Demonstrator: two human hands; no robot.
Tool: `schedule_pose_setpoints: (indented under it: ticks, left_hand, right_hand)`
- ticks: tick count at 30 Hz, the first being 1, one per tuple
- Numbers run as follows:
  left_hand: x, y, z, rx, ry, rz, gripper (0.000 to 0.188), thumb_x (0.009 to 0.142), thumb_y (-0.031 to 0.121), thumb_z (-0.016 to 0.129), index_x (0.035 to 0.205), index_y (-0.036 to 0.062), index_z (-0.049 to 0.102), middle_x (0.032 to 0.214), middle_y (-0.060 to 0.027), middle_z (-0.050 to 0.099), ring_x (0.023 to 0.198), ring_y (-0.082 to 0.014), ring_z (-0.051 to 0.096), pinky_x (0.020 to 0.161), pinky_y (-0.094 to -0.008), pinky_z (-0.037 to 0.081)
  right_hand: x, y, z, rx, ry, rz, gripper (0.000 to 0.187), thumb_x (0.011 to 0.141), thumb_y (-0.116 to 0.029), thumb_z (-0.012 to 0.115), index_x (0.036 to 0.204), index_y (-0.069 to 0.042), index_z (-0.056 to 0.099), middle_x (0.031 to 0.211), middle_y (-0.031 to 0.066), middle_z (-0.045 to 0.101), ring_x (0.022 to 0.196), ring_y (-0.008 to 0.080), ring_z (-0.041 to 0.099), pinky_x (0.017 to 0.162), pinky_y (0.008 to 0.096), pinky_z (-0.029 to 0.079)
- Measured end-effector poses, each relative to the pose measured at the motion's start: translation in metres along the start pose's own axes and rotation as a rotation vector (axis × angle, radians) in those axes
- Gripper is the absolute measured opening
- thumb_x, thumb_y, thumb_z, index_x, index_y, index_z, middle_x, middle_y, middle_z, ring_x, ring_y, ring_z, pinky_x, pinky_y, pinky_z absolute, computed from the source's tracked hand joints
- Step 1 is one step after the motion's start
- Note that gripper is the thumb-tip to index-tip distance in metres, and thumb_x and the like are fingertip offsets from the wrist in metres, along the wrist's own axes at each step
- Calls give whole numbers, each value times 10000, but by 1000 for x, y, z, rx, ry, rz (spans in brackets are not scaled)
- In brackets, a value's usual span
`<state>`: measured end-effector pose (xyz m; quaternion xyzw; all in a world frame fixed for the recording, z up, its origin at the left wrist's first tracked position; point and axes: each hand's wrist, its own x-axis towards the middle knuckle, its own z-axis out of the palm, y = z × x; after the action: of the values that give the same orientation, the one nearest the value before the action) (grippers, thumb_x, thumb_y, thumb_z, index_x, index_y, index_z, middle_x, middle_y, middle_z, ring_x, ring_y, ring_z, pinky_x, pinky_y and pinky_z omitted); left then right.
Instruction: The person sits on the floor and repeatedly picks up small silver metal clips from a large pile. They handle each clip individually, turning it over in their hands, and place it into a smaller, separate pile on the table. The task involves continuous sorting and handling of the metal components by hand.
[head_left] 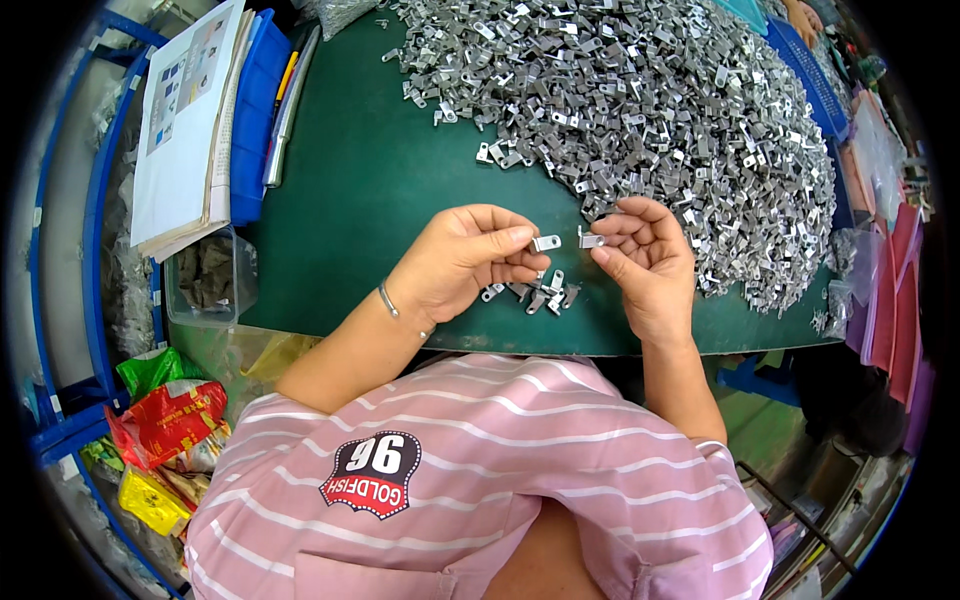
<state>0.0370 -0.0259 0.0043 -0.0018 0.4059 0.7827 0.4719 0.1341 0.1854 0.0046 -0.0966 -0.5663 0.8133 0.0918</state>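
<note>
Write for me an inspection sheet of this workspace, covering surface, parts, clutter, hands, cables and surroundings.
Surface: green tabletop, partly covered by metal parts.
Parts: large heap of small metal brackets toward the far right; small cluster near the front edge.
Clutter: papers and blue tray, left side.
Left hand: pinches one bracket.
Right hand: pinches another bracket, apart from the first.
Cables: nothing seen.
Surroundings: blue rack at left; red bag and other colourful packaging, lower left.
</note>
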Motion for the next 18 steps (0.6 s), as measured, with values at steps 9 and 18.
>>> schedule_pose_setpoints:
  ticks: [9, 18]
  left_hand:
    - [-4, 0, 2, 47, 0, -14, 166, 945, 106, 634, 1021, -42, 647, 946, -160, 705, 841, -214, 714, 754, -310, 600]
    - [-24, 6, -1, 1166, 16, 336, 57, 827, 19, 706, 882, 20, 717, 918, -59, 698, 732, -105, 615, 626, -236, 471]
  right_hand:
    - [-6, 4, 8, -30, 9, -43, 368, 815, 149, 651, 1145, 29, 541, 1036, 128, 647, 968, 163, 642, 849, 270, 537]
    - [-7, 2, 24, -942, -220, -649, 214, 726, 54, 664, 921, -34, 656, 896, 112, 667, 875, 302, 645, 827, 411, 488]
